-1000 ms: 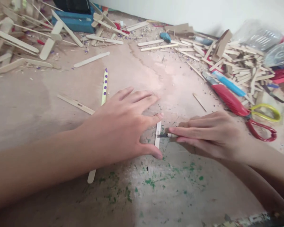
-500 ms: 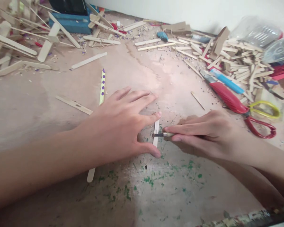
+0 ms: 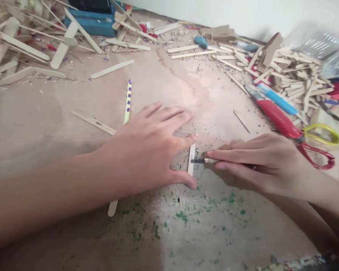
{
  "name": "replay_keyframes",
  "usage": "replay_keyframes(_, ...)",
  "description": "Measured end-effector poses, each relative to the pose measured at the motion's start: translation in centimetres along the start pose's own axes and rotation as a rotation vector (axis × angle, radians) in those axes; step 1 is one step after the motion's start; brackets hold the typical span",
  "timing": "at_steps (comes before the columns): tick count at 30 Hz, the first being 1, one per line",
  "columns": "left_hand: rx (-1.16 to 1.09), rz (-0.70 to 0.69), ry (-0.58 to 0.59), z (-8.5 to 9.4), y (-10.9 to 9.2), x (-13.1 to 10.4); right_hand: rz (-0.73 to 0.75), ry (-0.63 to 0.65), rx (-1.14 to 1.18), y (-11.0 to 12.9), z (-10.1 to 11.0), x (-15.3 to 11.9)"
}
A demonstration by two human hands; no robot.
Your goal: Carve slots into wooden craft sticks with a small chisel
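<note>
A thin wooden craft stick [image 3: 191,152] lies on the worktop, its far end under the index fingertip of my left hand [image 3: 155,143] and its near end by the thumb tip. The left fingers are spread, palm down. My right hand [image 3: 260,162] is closed around a small craft knife [image 3: 199,161] with a narrow dark blade, a silver collar and a pale handle mostly hidden in the fingers. The blade tip touches the stick's middle. Beyond my left hand lie a slotted stick [image 3: 94,123] and a purple-dotted pencil [image 3: 128,98]. Another stick [image 3: 113,207] pokes out below my left forearm.
Red-and-yellow-handled pliers [image 3: 282,116] and a blue cutter [image 3: 277,98] lie at right beside a heap of sticks [image 3: 299,81]. Clear plastic bottles [image 3: 319,39] stand behind. More sticks [image 3: 22,45] and a blue box [image 3: 89,22] fill the back left.
The view has shifted slightly, so everything sits a little farther right. The knife blade has drawn back slightly toward the right across the stick; my left hand keeps its pose.
</note>
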State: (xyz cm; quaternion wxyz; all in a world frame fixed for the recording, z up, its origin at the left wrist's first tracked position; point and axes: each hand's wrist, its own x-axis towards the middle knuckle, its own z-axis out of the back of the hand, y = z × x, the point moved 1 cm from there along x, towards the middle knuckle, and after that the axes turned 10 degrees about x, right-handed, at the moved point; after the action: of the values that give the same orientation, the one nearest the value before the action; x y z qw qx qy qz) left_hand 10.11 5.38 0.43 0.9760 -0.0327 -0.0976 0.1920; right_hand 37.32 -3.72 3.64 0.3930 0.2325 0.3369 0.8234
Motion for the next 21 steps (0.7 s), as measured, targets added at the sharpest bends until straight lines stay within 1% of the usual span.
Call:
replay_keyframes(4,0.005,0.0,-0.012,0.0,0.0,-0.1,-0.009,-0.013,-0.037,-0.1,-0.2,0.1)
replay_keyframes(6,0.006,-0.003,-0.014,0.0,0.0,0.0,-0.009,-0.023,-0.077,0.4,-0.3,0.0)
replay_keyframes(8,0.002,-0.005,0.0,0.1,0.0,0.1,-0.02,-0.023,-0.162,1.5,-0.3,-0.1)
replay_keyframes(11,-0.001,-0.008,0.036,0.3,-0.1,0.3,-0.069,0.011,-0.334,3.7,-0.5,-0.4)
replay_keyframes(14,0.006,-0.001,0.023,0.3,-0.1,0.2,-0.096,0.016,-0.451,5.4,-0.8,-0.3)
replay_keyframes(16,0.016,0.005,0.017,0.3,-0.2,0.1,-0.114,0.012,-0.495,6.0,-0.9,0.1)
replay_keyframes(19,0.031,0.013,0.021,0.2,-0.3,0.0,-0.133,0.023,-0.498,6.1,-0.9,0.8)
replay_keyframes(21,0.035,0.018,0.024,0.1,-0.3,0.1,-0.158,0.019,-0.382,6.1,-0.8,1.1)
